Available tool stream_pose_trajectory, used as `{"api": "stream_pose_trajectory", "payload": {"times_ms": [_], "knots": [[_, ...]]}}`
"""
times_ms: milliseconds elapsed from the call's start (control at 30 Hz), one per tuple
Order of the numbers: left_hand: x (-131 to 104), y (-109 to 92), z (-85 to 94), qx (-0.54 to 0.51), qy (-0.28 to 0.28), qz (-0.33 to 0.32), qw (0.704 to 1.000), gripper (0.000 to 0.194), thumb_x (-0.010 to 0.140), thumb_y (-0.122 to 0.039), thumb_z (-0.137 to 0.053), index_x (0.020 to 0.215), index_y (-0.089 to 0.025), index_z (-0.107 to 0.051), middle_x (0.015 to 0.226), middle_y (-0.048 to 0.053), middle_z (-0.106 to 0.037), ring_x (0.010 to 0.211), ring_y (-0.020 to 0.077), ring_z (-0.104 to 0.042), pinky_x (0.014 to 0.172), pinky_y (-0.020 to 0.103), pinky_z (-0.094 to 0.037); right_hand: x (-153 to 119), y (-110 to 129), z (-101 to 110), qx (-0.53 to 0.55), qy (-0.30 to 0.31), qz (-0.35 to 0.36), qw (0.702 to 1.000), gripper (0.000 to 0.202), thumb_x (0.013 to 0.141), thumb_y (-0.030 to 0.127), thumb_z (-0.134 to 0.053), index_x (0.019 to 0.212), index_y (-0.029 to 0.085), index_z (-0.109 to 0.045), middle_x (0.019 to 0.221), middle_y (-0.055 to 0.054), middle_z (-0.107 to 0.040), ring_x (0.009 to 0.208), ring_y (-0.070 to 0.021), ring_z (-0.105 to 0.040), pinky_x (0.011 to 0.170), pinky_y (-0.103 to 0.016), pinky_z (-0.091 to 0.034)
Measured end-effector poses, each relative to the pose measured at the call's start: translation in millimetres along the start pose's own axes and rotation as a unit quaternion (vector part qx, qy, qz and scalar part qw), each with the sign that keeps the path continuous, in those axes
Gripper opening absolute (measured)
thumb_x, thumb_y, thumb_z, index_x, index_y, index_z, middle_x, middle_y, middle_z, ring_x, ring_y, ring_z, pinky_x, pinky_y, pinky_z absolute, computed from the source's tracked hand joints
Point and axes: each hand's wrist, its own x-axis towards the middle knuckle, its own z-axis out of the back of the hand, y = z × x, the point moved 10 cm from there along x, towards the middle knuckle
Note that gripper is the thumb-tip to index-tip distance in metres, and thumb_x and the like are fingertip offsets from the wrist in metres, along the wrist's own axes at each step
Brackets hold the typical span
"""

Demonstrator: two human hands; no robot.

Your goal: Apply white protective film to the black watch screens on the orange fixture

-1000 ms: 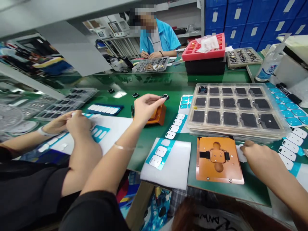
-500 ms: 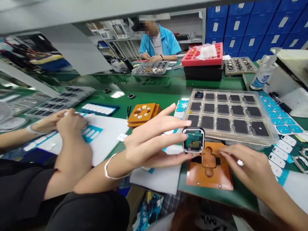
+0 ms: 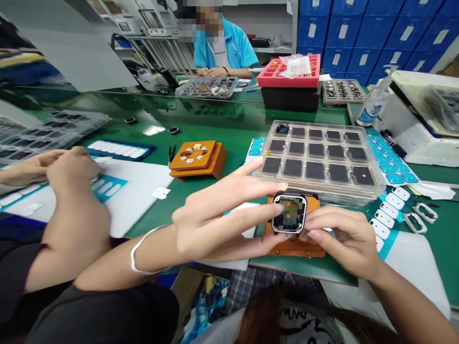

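My left hand (image 3: 222, 215), a white bracelet on its wrist, grips a square smartwatch case (image 3: 289, 213) upright between its fingers and thumb. The case has a silver rim, and a dark interior with small parts shows inside it. At its right edge, my right hand (image 3: 344, 236) has thumb and forefinger pinched together against the case; anything small between those fingertips is hidden. Behind and below both hands lies an orange-brown fixture plate (image 3: 292, 251), mostly covered by the case and fingers.
Past my hands stands a clear tray (image 3: 319, 184) of dark square pieces. White adhesive pads (image 3: 390, 210) and pale frames (image 3: 420, 217) lie to the right. Left of centre sits a brown stacked fixture (image 3: 197, 160). A co-worker's hands (image 3: 68, 167) work at far left; another person (image 3: 222, 48) sits opposite.
My right hand has moved from the fixture plate to the right edge of the smartwatch case. My left hand still holds the case. The camera view has shifted.
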Motion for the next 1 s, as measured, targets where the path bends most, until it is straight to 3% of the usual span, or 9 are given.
{"api": "stream_pose_trajectory", "payload": {"times_ms": [133,233,333,433,567,667,800,900,1000], "knots": [[8.2,-12.6,-28.8,0.109,0.076,-0.015,0.991,0.013,0.066,-0.025,-0.085,0.075,-0.025,-0.075,0.085,0.006,-0.076,0.081,0.0233,-0.072,0.118,0.054,-0.039,0.7,1.0,-6.9,-0.003,0.027,0.003,1.0,0.013,0.09,0.009,-0.063,0.096,0.017,-0.071,0.085,-0.004,-0.078,0.083,-0.0132,-0.074,0.076,-0.022,-0.06],[45.7,-5.7,-19.0,0.291,0.073,-0.076,0.951,0.02,0.064,-0.035,-0.085,0.077,-0.025,-0.075,0.092,0.006,-0.076,0.099,0.0289,-0.068,0.116,0.055,-0.037,-0.6,-0.3,-13.8,-0.006,0.049,0.004,0.999,0.015,0.09,0.009,-0.062,0.098,0.017,-0.071,0.088,-0.004,-0.078,0.084,-0.0131,-0.074,0.076,-0.023,-0.06],[115.7,50.5,21.3,0.551,0.056,-0.019,0.832,0.032,0.07,-0.05,-0.077,0.084,-0.02,-0.075,0.093,0.011,-0.074,0.111,0.0385,-0.062,0.108,0.057,-0.04,-2.7,-3.6,-22.1,-0.015,0.076,0.005,0.997,0.013,0.091,0.011,-0.061,0.098,0.018,-0.07,0.087,-0.004,-0.078,0.08,-0.0128,-0.073,0.07,-0.022,-0.06],[175.0,135.4,80.0,0.711,0.089,0.189,0.671,0.044,0.075,-0.051,-0.072,0.099,-0.014,-0.074,0.11,0.018,-0.072,0.118,0.043,-0.058,0.103,0.056,-0.041,-4.9,-8.1,-29.8,-0.028,0.104,0.014,0.994,0.012,0.093,0.013,-0.06,0.097,0.018,-0.07,0.085,-0.004,-0.077,0.076,-0.0133,-0.072,0.064,-0.023,-0.059],[206.5,180.2,103.4,0.717,0.108,0.242,0.645,0.052,0.076,-0.058,-0.07,0.103,-0.014,-0.074,0.118,0.024,-0.068,0.118,0.0461,-0.057,0.1,0.071,-0.034,-6.8,-15.0,-33.7,-0.053,0.123,0.024,0.991,0.015,0.094,0.014,-0.057,0.099,0.019,-0.07,0.085,-0.004,-0.077,0.075,-0.0137,-0.072,0.062,-0.024,-0.059],[194.2,172.9,95.8,0.719,0.129,0.206,0.651,0.045,0.085,-0.052,-0.061,0.114,-0.018,-0.07,0.132,0.021,-0.063,0.131,0.044,-0.048,0.107,0.073,-0.026,-8.0,-16.0,-35.9,-0.071,0.138,0.031,0.987,0.016,0.095,0.013,-0.055,0.099,0.018,-0.07,0.087,-0.005,-0.077,0.077,-0.0145,-0.073,0.063,-0.025,-0.059],[132.4,136.3,85.2,0.718,0.151,0.138,0.665,0.046,0.096,-0.045,-0.041,0.123,-0.014,-0.062,0.133,0.021,-0.06,0.132,0.036,-0.05,0.11,0.05,-0.036,-9.5,-13.3,-40.2,-0.084,0.148,0.036,0.985,0.016,0.096,0.014,-0.054,0.098,0.018,-0.07,0.087,-0.004,-0.077,0.075,-0.0136,-0.072,0.064,-0.025,-0.058],[55.8,137.9,92.4,0.692,0.207,0.213,0.659,0.065,0.086,-0.068,-0.047,0.115,-0.013,-0.065,0.108,0.02,-0.069,0.108,0.0388,-0.064,0.096,0.046,-0.046,-11.9,-11.0,-46.2,-0.087,0.162,0.044,0.982,0.015,0.096,0.014,-0.055,0.098,0.018,-0.07,0.089,-0.003,-0.077,0.077,-0.0136,-0.072,0.066,-0.025,-0.058],[-3.7,147.3,107.0,0.666,0.19,0.295,0.658,0.079,0.073,-0.074,-0.061,0.119,-0.01,-0.063,0.125,0.026,-0.062,0.118,0.0459,-0.057,0.099,0.048,-0.044,-16.3,-10.6,-54.8,-0.093,0.194,0.054,0.975,0.017,0.096,0.013,-0.054,0.097,0.018,-0.071,0.087,-0.003,-0.077,0.077,-0.0135,-0.072,0.068,-0.025,-0.057]]}}
